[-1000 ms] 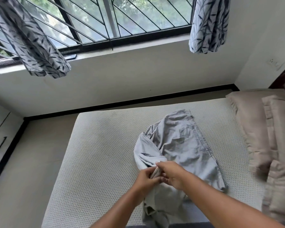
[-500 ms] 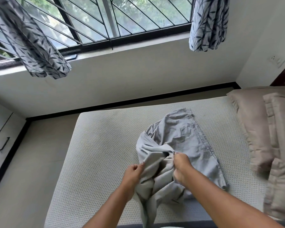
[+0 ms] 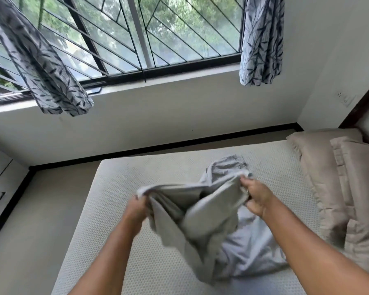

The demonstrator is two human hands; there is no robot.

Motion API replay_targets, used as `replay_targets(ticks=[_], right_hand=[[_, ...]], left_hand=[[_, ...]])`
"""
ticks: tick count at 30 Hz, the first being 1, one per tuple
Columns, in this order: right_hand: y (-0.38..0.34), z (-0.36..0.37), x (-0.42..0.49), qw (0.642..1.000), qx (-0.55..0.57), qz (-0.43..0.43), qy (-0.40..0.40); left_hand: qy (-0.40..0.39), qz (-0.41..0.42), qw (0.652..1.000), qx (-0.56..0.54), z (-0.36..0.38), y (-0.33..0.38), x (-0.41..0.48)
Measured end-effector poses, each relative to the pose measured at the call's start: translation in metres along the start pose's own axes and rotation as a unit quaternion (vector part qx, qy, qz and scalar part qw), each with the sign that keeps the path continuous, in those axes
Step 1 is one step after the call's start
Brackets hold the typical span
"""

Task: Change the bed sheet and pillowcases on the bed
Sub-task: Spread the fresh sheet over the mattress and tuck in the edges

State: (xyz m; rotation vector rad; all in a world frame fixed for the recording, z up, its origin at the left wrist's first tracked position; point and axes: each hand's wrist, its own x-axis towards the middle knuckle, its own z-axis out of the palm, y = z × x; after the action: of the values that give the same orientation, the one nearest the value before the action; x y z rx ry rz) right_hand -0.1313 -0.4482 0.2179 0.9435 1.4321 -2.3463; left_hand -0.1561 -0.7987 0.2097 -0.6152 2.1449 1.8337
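Both hands, left hand (image 3: 136,206) & right hand (image 3: 256,195), fingers curled tight on grey sheet (image 3: 200,211), spreading it over bare mattress (image 3: 115,209). Next, probably: find corners, shake it wide.

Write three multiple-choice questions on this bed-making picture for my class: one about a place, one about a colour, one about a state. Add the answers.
1. Where do the pillows lie?
A. On a chair
B. At the right end of the mattress
C. On a desk

2. What colour is the held sheet?
A. Red
B. Green
C. Grey

3. Which hands grip the sheet?
A. Both
B. Left only
C. Neither

Answers:
1 B, they rest on the mattress's right end.
2 C, the cloth is pale grey.
3 A, the left hand and right hand each clutch an edge, holding it up.
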Motion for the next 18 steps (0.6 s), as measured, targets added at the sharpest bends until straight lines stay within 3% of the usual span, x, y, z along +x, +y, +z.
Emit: replay_targets(ticks=[2, 5, 8, 9, 13, 15, 16, 18], right_hand=[[-0.056, 0.016, -0.006, 0.986, 0.143, -0.077, -0.031], [-0.147, 0.024, -0.039, 0.93, 0.273, -0.237, -0.069], [-0.218, 0.016, -0.079, 0.847, 0.387, -0.34, -0.133], [-0.232, 0.013, -0.09, 0.833, 0.412, -0.344, -0.137], [-0.239, -0.004, -0.094, 0.813, 0.448, -0.31, -0.204], [-0.222, -0.011, -0.087, 0.838, 0.425, -0.262, -0.221], [-0.212, -0.014, -0.084, 0.85, 0.413, -0.255, -0.205], [-0.182, -0.019, -0.075, 0.875, 0.399, -0.264, -0.07]], left_hand=[[0.009, 0.04, 0.974, -0.223, -0.007, 0.06, 0.005], [-0.031, 0.108, 0.869, -0.481, -0.041, 0.147, -0.006], [-0.083, 0.261, 0.748, -0.605, -0.08, 0.2, -0.027], [-0.079, 0.302, 0.731, -0.606, -0.092, 0.208, -0.028], [-0.078, 0.275, 0.748, -0.599, -0.113, 0.216, -0.033], [-0.057, 0.292, 0.78, -0.55, -0.111, 0.213, -0.036], [-0.027, 0.259, 0.808, -0.529, -0.107, 0.203, -0.036], [0.048, 0.214, 0.842, -0.492, -0.101, 0.18, -0.03]])
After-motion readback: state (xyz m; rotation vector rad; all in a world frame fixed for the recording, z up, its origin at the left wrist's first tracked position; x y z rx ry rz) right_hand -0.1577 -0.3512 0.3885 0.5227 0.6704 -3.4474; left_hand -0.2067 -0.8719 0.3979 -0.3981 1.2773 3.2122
